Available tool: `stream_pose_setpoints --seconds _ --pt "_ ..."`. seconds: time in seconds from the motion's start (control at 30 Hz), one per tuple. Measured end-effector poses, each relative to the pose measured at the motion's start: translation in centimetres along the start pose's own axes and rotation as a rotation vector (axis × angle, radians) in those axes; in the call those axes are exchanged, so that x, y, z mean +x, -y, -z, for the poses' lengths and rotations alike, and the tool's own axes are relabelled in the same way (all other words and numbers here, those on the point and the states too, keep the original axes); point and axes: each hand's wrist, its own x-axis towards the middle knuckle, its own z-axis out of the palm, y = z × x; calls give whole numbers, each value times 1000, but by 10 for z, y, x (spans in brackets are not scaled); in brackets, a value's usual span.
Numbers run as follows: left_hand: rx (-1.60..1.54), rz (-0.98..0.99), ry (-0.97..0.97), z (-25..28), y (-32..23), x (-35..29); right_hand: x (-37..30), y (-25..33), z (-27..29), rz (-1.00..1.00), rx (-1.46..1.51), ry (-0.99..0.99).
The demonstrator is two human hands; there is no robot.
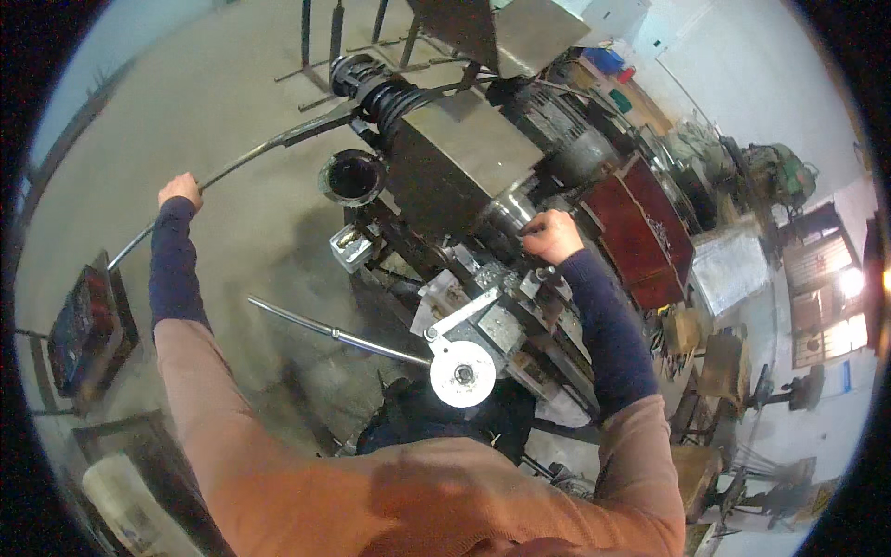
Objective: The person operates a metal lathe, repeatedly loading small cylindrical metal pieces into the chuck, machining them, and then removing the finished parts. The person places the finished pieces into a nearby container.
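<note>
My left hand (181,191) is wrapped round a long metal lever bar (243,160), out to the left of the machine. The bar runs up to a black ribbed collar (394,102) at the back of a small lathe. My right hand (554,236) is closed beside the shiny round spindle nose (510,212). Its fingertips are at the spindle's front, and whatever they pinch is hidden. Just below it lies the cross slide (497,325), scattered with metal chips. A second long handle (339,334) and a pale round disc (463,374) stand out nearer my body.
A boxy metal cover (473,139) sits over the headstock, with a motor (566,130) behind it. A dark open cup (353,177) juts out on the left. Right of the lathe stands a reddish tray (640,232) with small pieces. A dark box (83,330) stands far left.
</note>
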Motion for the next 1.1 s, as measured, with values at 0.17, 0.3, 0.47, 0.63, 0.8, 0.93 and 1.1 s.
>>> stream_pose_setpoints --seconds 0.17,0.3,0.47,0.63,0.8,0.93,1.1 --pt "-573 -428 -539 30 -97 -20 -56 -17 34 92 18 -289" --pt "-560 -455 131 -23 -184 -45 -161 -45 64 16 51 -508" --pt "-67 -599 432 -86 -281 -84 -330 -84 64 -532 69 -473" --pt "47 -816 168 -136 -273 -41 -451 -115 42 -897 -57 -466" --pt "-52 -604 393 -74 -240 -88 -553 -173 16 -1200 -263 -396" --pt "-209 -618 442 -59 -157 -115 -659 -231 -1 -1530 -297 87" --pt "-822 -236 449 -36 -92 -166 -709 -250 -15 -1769 -405 188"
